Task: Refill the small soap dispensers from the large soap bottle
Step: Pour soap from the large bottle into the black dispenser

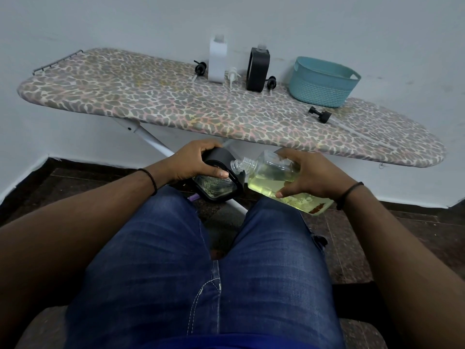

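We find the left hand (193, 159) curled round a black dispenser (221, 180) above the knees, and the right hand (312, 175) gripping the large soap bottle (271, 177), tilted neck-to-neck; contact unclear. Beyond, on the ironing board (151, 102), stand a white dispenser (218, 60) and a second black dispenser (258, 69), fill levels unreadable.

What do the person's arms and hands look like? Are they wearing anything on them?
Both arms are bare, with no sleeves showing. The left hand has a thin black beaded band around its wrist. The right hand has a thin black band around its wrist too. No gloves, and I see no rings.
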